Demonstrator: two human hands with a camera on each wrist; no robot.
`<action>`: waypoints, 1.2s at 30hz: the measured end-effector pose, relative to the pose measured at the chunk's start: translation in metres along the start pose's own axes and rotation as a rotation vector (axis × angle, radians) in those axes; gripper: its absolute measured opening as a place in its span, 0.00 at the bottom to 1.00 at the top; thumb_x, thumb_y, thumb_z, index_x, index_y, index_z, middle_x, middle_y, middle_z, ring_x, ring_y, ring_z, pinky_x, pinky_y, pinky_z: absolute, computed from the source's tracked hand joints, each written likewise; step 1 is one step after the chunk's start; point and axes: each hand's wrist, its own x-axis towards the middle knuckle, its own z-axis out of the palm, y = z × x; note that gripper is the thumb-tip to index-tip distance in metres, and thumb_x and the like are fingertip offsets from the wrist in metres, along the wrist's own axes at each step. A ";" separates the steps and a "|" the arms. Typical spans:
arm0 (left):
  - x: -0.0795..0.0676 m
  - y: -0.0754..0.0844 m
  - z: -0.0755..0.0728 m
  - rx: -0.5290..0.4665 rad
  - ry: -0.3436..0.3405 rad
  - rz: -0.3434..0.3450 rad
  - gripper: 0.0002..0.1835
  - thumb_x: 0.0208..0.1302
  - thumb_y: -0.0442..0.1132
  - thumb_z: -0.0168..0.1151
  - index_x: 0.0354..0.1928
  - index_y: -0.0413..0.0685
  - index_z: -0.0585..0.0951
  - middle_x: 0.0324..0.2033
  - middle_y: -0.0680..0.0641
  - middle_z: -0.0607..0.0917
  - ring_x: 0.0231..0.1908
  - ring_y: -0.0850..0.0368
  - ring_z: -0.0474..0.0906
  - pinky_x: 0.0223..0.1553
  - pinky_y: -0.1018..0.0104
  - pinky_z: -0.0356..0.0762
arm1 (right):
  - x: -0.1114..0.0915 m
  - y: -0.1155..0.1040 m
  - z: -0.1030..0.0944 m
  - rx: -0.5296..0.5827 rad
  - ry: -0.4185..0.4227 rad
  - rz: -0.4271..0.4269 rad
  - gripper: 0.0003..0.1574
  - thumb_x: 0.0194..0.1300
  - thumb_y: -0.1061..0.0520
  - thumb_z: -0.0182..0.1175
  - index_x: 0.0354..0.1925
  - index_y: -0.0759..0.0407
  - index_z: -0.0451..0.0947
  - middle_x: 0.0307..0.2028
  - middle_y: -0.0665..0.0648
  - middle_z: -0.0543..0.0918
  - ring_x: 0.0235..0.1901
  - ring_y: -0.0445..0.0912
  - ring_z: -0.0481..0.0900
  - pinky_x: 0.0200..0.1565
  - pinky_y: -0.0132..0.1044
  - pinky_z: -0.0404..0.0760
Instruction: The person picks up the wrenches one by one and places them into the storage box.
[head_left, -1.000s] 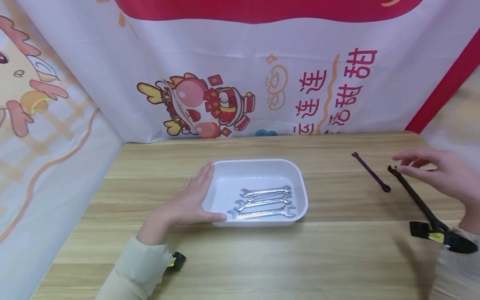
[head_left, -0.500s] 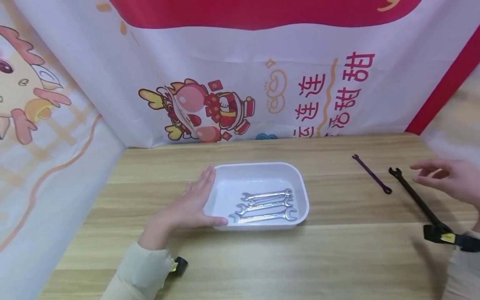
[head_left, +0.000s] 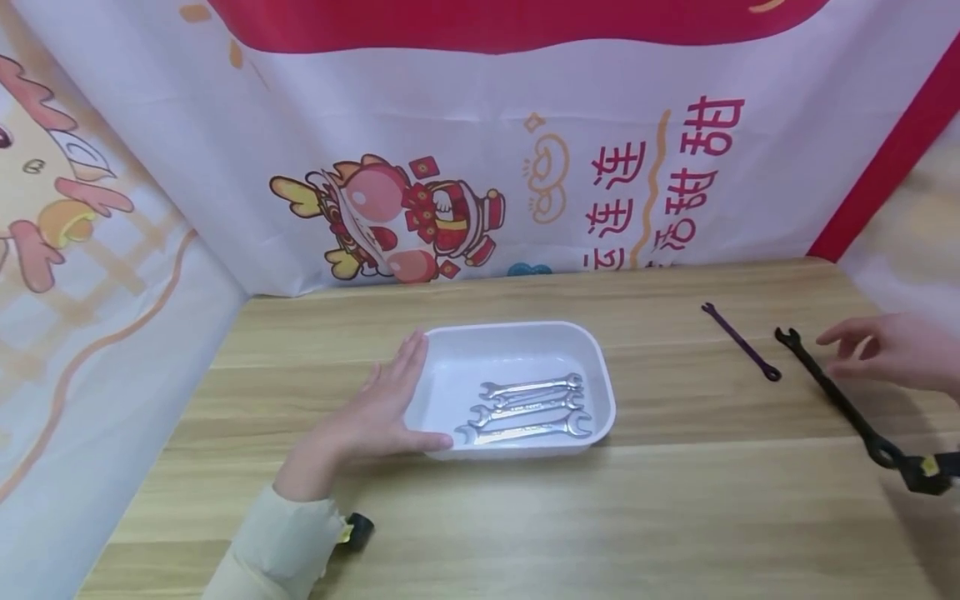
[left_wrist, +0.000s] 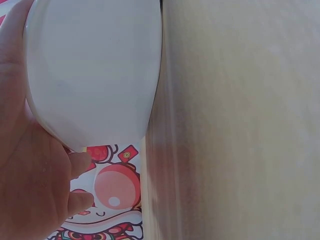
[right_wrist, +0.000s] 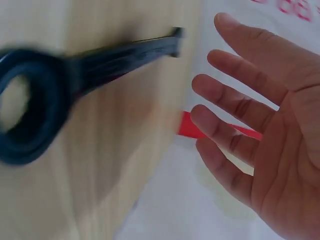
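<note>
My left hand (head_left: 378, 417) rests against the left end of a white plastic tray (head_left: 517, 452), its fingers straight along the side and the thumb on the near rim. From the left wrist, that hand (left_wrist: 35, 170) lies against the tray wall (left_wrist: 95, 75). Several silver open-end wrenches (head_left: 525, 431) lie inside the tray. My right hand (head_left: 892, 350) is just right of a long black combination wrench (head_left: 832, 396) on the table. In the right wrist view, the right hand (right_wrist: 280, 135) has loosely bent, spread fingers and holds nothing; the black wrench (right_wrist: 125, 62) lies apart from it.
A thin purple combination wrench (head_left: 741, 342) lies left of the black one. The wooden table (head_left: 525, 525) meets a printed cloth (head_left: 450, 92) at the back, and another cloth (head_left: 112, 333) hangs on the left. A small black wrist camera (head_left: 922, 475) sits close to the black wrench's ring end.
My right hand has moved right, off the black wrench's open end, then slightly along its right side. The left hand and the tray have kept their places.
</note>
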 end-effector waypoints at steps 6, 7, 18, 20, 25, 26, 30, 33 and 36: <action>0.003 -0.001 -0.001 0.006 0.008 0.007 0.73 0.45 0.73 0.69 0.79 0.58 0.30 0.79 0.55 0.30 0.80 0.52 0.29 0.76 0.35 0.34 | 0.007 0.001 0.004 -0.006 -0.069 -0.012 0.36 0.55 0.48 0.74 0.53 0.73 0.78 0.34 0.56 0.83 0.34 0.49 0.79 0.32 0.36 0.79; 0.002 -0.001 -0.001 0.008 0.007 0.008 0.73 0.45 0.73 0.69 0.79 0.58 0.30 0.79 0.54 0.30 0.80 0.52 0.29 0.76 0.35 0.34 | 0.007 0.002 0.005 -0.006 -0.069 -0.013 0.37 0.54 0.47 0.74 0.53 0.73 0.78 0.34 0.55 0.83 0.34 0.49 0.79 0.32 0.35 0.78; -0.001 -0.003 0.001 0.009 0.006 -0.007 0.73 0.46 0.73 0.69 0.79 0.57 0.30 0.79 0.53 0.30 0.80 0.50 0.31 0.75 0.35 0.35 | 0.017 0.007 0.019 0.038 -0.086 -0.052 0.39 0.54 0.51 0.74 0.57 0.70 0.74 0.35 0.54 0.82 0.35 0.48 0.81 0.36 0.41 0.82; -0.001 -0.003 0.001 0.006 0.007 -0.006 0.72 0.46 0.73 0.69 0.79 0.58 0.30 0.79 0.53 0.30 0.80 0.50 0.31 0.75 0.34 0.35 | 0.018 0.007 0.020 0.058 -0.092 -0.056 0.37 0.55 0.54 0.73 0.58 0.70 0.72 0.35 0.56 0.82 0.36 0.50 0.82 0.38 0.46 0.84; 0.000 -0.003 0.001 0.006 0.008 -0.003 0.73 0.45 0.73 0.70 0.79 0.58 0.30 0.80 0.52 0.30 0.80 0.49 0.32 0.75 0.33 0.35 | 0.019 0.004 0.023 0.092 -0.107 -0.072 0.37 0.57 0.60 0.71 0.60 0.70 0.67 0.37 0.58 0.81 0.38 0.52 0.82 0.40 0.48 0.84; 0.001 -0.003 0.001 0.008 0.008 -0.002 0.73 0.45 0.73 0.69 0.79 0.58 0.30 0.80 0.52 0.30 0.80 0.49 0.31 0.75 0.34 0.35 | 0.019 0.003 0.023 0.097 -0.110 -0.077 0.37 0.58 0.61 0.70 0.60 0.70 0.66 0.37 0.58 0.81 0.38 0.52 0.82 0.40 0.47 0.83; 0.002 -0.003 0.001 0.013 0.006 0.004 0.72 0.46 0.73 0.69 0.79 0.58 0.30 0.79 0.53 0.30 0.80 0.50 0.31 0.75 0.34 0.35 | 0.018 0.001 0.024 0.115 -0.122 -0.094 0.36 0.59 0.65 0.67 0.61 0.71 0.63 0.38 0.60 0.81 0.39 0.52 0.81 0.40 0.47 0.83; 0.002 -0.003 0.002 0.011 0.004 0.006 0.72 0.45 0.73 0.69 0.79 0.59 0.30 0.79 0.54 0.30 0.80 0.50 0.31 0.75 0.34 0.35 | 0.018 0.001 0.024 0.120 -0.126 -0.089 0.33 0.59 0.69 0.65 0.60 0.71 0.63 0.38 0.61 0.81 0.39 0.52 0.80 0.41 0.47 0.83; 0.003 -0.003 0.003 0.007 0.002 0.006 0.73 0.45 0.73 0.69 0.79 0.59 0.30 0.79 0.53 0.30 0.80 0.50 0.31 0.75 0.34 0.34 | 0.018 0.002 0.024 0.124 -0.129 -0.083 0.31 0.59 0.71 0.63 0.59 0.72 0.65 0.38 0.60 0.81 0.39 0.51 0.79 0.40 0.44 0.82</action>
